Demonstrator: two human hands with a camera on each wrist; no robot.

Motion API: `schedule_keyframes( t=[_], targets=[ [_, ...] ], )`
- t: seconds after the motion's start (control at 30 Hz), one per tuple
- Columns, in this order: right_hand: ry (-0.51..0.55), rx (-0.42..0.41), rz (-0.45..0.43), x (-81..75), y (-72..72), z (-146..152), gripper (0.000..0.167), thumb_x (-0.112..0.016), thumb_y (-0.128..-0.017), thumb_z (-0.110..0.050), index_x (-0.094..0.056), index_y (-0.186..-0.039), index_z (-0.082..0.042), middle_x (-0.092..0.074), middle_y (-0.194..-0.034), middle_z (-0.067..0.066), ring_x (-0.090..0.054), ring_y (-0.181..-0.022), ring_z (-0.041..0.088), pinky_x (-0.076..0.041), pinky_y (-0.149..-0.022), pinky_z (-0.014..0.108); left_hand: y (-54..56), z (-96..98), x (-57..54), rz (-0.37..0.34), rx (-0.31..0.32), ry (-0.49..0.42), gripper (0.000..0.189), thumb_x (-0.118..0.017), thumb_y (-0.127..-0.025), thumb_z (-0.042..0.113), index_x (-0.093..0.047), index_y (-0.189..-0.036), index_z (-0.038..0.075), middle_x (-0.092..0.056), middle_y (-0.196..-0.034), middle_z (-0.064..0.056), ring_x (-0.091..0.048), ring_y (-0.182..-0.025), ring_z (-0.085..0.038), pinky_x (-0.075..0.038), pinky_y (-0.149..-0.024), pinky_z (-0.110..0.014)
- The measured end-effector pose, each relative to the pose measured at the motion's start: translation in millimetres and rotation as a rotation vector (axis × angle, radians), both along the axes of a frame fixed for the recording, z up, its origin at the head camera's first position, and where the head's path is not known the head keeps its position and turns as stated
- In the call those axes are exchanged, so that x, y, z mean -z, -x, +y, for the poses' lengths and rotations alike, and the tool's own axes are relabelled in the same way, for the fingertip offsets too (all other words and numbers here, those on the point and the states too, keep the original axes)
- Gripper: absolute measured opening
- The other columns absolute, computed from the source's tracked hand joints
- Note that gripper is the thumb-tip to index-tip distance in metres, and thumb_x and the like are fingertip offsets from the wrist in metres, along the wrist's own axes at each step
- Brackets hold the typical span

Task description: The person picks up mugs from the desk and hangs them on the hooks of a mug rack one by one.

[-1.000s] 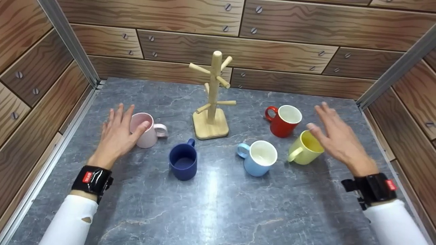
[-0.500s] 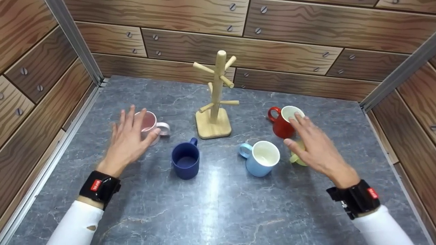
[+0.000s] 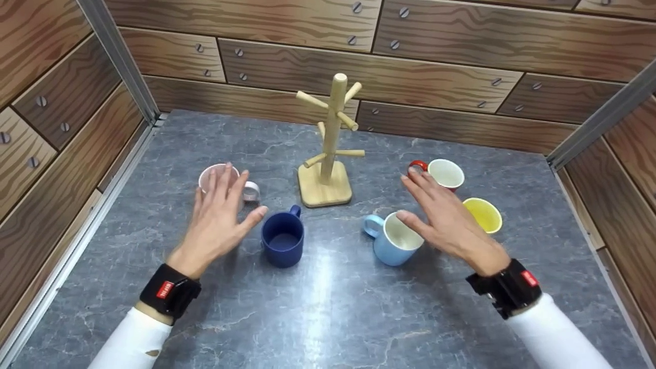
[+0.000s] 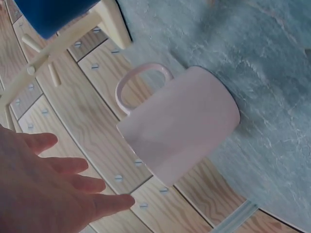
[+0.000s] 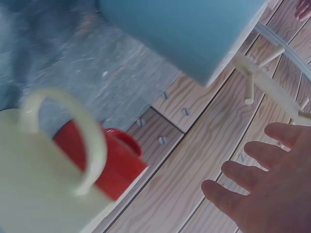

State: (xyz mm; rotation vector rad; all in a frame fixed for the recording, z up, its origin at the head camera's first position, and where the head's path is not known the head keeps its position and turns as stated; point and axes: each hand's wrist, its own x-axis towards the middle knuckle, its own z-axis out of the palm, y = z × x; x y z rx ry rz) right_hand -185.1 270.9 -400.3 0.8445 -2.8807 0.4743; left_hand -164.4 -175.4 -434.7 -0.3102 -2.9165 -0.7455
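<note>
My left hand (image 3: 212, 230) hovers with spread, straight fingers over the near side of a pink mug (image 4: 184, 121), holding nothing. Just right of its thumb stands a dark blue mug (image 3: 283, 243). My right hand (image 3: 446, 220) is also spread, above the table, its thumb over the rim of a light blue mug (image 3: 392, 248). Behind that hand a red mug (image 3: 446, 174) with a white inside is partly covered. A yellow mug (image 3: 483, 215) stands to its right, its handle visible in the right wrist view. Every mug is upright.
A wooden mug tree (image 3: 335, 118) with several bare pegs on a square base stands at the back middle. Wood-patterned walls (image 3: 441, 77) close off the back and both sides of the grey marbled table (image 3: 287, 312). Metal rails run along the corners.
My right hand has moved left, from above the yellow mug to beside the light blue one. The left hand has drifted right and nearer. The mugs stay put; the view has shifted slightly.
</note>
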Motion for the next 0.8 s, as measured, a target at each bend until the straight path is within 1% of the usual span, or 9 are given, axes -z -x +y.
schedule_keyframes(
  t=[0.13,0.27,0.43,0.6,0.7,0.8],
  targets=[
    [0.038,-0.014,-0.027,-9.9,16.6,-17,0.073,-0.054,-0.106,-0.05,-0.033,-0.163,-0.01,-0.026,-0.171,0.011,-0.027,-0.155,0.036,-0.027,-0.122,0.061,-1.6,2.9,3.3,0.036,-0.003,0.021,0.089,-0.052,-0.099,0.066,-0.029,-0.164,0.011,-0.011,-0.172,-0.021,-0.002,-0.158,-0.044,0.001,-0.121,-0.073],
    [0.117,0.008,-0.05,-29.6,38.4,-38,0.075,-0.053,-0.105,-0.054,-0.032,-0.163,-0.012,-0.026,-0.17,0.008,-0.031,-0.153,0.035,-0.027,-0.123,0.06,-3.4,3.2,4.6,0.051,-0.015,0.028,0.087,-0.054,-0.099,0.065,-0.032,-0.164,0.011,-0.014,-0.172,-0.021,-0.003,-0.158,-0.045,0.002,-0.119,-0.076],
    [0.169,0.038,-0.057,-60.7,64.6,-63,0.075,-0.048,-0.105,-0.059,-0.026,-0.166,-0.02,-0.021,-0.172,0.001,-0.026,-0.156,0.03,-0.021,-0.126,0.056,-6.4,1.7,4.0,0.038,-0.019,0.034,0.087,-0.053,-0.099,0.066,-0.03,-0.164,0.012,-0.012,-0.172,-0.019,-0.003,-0.158,-0.044,0.003,-0.118,-0.077],
    [0.187,0.038,-0.037,-84.5,85.1,-86,0.074,-0.045,-0.106,-0.059,-0.027,-0.166,-0.02,-0.024,-0.171,0.004,-0.025,-0.156,0.028,-0.019,-0.128,0.051,-9.2,-0.3,5.0,0.01,-0.019,0.047,0.089,-0.05,-0.099,0.069,-0.029,-0.165,0.013,-0.011,-0.172,-0.02,-0.001,-0.158,-0.044,0.005,-0.118,-0.076],
    [0.211,0.064,-0.047,-97.1,94.5,-99,0.074,-0.044,-0.105,-0.061,-0.028,-0.165,-0.02,-0.026,-0.17,0.004,-0.026,-0.156,0.026,-0.018,-0.128,0.048,-10.4,-1.3,6.0,0.0,-0.023,0.051,0.09,-0.049,-0.099,0.07,-0.028,-0.165,0.012,-0.01,-0.173,-0.02,-0.001,-0.158,-0.043,0.006,-0.118,-0.076],
    [0.227,0.094,-0.042,-108.1,103.9,-112,0.073,-0.047,-0.105,-0.06,-0.033,-0.163,-0.019,-0.034,-0.168,0.006,-0.033,-0.153,0.026,-0.022,-0.127,0.046,-10.6,-1.8,7.0,0.0,-0.029,0.048,0.09,-0.049,-0.099,0.07,-0.03,-0.164,0.012,-0.011,-0.173,-0.019,-0.001,-0.158,-0.043,0.004,-0.119,-0.076]
  ],
)
